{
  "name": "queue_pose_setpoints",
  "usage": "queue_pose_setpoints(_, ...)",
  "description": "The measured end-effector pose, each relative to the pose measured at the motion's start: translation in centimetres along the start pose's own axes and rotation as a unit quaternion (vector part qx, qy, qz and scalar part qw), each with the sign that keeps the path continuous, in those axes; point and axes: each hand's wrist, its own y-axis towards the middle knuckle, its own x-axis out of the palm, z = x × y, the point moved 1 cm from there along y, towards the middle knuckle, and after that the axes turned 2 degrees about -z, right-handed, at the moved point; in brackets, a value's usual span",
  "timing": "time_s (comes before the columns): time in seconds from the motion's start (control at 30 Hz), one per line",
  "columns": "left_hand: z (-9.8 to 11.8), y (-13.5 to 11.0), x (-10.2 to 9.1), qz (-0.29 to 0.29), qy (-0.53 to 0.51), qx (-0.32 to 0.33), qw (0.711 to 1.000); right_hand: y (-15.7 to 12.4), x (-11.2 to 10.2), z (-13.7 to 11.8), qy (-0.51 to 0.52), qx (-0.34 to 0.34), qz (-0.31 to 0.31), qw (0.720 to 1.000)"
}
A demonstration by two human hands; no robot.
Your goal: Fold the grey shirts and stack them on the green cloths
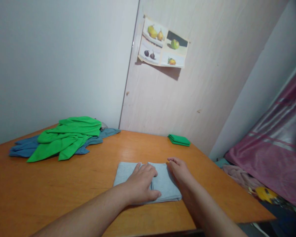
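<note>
A folded light blue cloth [124,176] lies on the orange wooden table [51,187] right in front of me. My left hand [141,182] lies flat on top of it, fingers stretched toward the far edge and thumb along the near side. My right hand [179,171] rests at the cloth's right edge, fingers together and extended, pressing along the side. Neither hand grips anything.
A loose pile of bright green cloths [69,136] on blue ones [23,148] sits at the table's far left. A small folded green cloth [179,140] lies at the far right corner. A fruit poster [162,44] hangs on the wall. A pink blanket [273,148] lies right of the table.
</note>
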Motion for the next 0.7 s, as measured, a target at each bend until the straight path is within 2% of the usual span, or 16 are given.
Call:
queue_pose_setpoints(0.1,0.1,-0.1,0.1,-0.024,0.011,-0.012,1.000,1.7,-0.6,0.5,0.025,0.020,-0.015,0.999)
queue_pose_setpoints(0.17,0.2,-0.1,0.0,-0.038,0.017,-0.023,0.999,2.4,-0.5,0.5,0.045,0.035,-0.048,0.997)
queue_pose_setpoints(0.33,0.5,-0.2,-0.3,-0.047,0.029,-0.040,0.998,2.9,0.0,0.4,0.085,0.083,-0.149,0.982)
queue_pose_setpoints(0.47,0.4,-0.3,-0.1,-0.048,0.034,-0.046,0.997,3.1,-0.3,0.4,0.104,0.102,-0.198,0.969)
queue_pose_setpoints(0.6,0.3,-0.4,0.0,-0.050,0.033,-0.049,0.997,3.2,-0.4,0.8,0.111,0.098,-0.223,0.963)
queue_pose_setpoints(0.7,0.4,-0.4,-0.1,-0.051,0.036,-0.053,0.997,3.1,0.0,1.3,0.115,0.087,-0.212,0.966)
